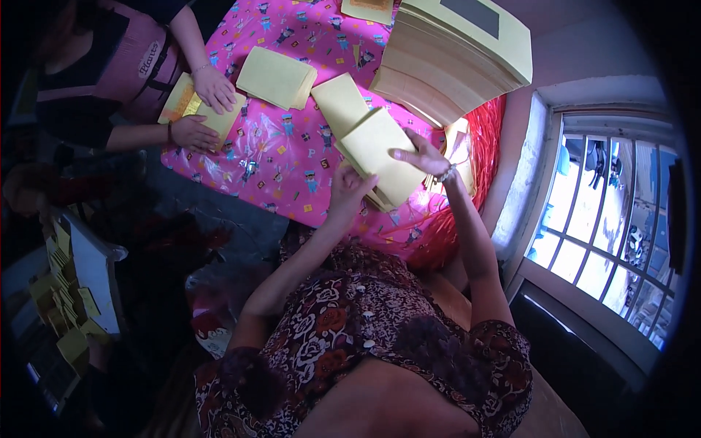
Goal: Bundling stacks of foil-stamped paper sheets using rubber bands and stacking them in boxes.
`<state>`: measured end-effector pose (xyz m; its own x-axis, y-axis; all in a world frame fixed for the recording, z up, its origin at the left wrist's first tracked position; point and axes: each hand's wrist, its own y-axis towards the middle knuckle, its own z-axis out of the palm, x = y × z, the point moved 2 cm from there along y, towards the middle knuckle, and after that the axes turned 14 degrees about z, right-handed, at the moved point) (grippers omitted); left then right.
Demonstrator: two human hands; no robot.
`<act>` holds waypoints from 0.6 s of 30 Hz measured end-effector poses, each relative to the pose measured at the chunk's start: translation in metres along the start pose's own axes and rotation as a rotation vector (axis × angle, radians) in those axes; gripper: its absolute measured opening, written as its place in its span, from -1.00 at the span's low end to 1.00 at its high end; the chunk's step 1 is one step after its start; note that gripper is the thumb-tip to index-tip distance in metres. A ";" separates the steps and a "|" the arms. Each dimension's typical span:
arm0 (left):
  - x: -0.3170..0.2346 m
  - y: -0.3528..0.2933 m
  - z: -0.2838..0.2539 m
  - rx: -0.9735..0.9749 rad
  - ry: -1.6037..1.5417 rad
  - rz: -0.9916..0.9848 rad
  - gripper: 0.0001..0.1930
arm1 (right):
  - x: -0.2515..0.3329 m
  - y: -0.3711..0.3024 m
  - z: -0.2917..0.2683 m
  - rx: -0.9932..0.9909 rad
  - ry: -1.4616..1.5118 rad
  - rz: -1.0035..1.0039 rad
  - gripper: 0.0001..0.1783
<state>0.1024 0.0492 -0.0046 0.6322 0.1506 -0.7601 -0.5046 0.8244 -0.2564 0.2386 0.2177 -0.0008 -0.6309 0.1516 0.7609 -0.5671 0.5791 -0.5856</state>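
My left hand [353,185] and my right hand [422,155] hold a stack of pale yellow paper sheets [383,152] tilted above the near part of the pink table. The left fingers close on the stack's lower left edge. On the right side, my thumb lies over the top face, with the other fingers along the far edge and partly hidden. Just behind it, partly covered by the held stack, lies another yellow paper stack [340,101]. Farther left rests a separate yellow stack [276,77].
A tall pile of yellow paper [445,80] stands at the back right, beside red plastic strands [491,150]. Across the patterned pink tablecloth [292,164], a co-worker's hands [204,109] press on a yellow packet [179,102]. At the right is a barred window [599,212].
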 end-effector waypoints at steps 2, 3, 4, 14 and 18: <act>0.017 -0.015 -0.030 -0.043 -0.017 -0.155 -0.53 | -0.002 -0.010 0.010 0.131 0.065 0.137 0.07; 0.026 -0.020 -0.044 -0.076 -0.031 -0.311 -0.54 | -0.023 -0.005 0.014 0.075 0.058 0.124 0.01; 0.031 -0.021 -0.053 -0.067 -0.064 -0.381 -0.55 | -0.030 -0.004 0.016 0.076 0.055 0.124 0.01; 0.060 -0.026 -0.068 -0.034 -0.118 -0.493 -0.63 | -0.054 -0.001 0.034 0.198 0.081 0.192 -0.05; 0.062 -0.027 -0.061 -0.139 -0.001 -0.450 -0.64 | -0.056 0.004 0.037 0.182 0.018 0.226 -0.02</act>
<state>0.1192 0.0035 -0.0809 0.8069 -0.2041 -0.5543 -0.2542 0.7272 -0.6377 0.2525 0.1818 -0.0560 -0.7438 0.2755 0.6089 -0.4996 0.3761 -0.7804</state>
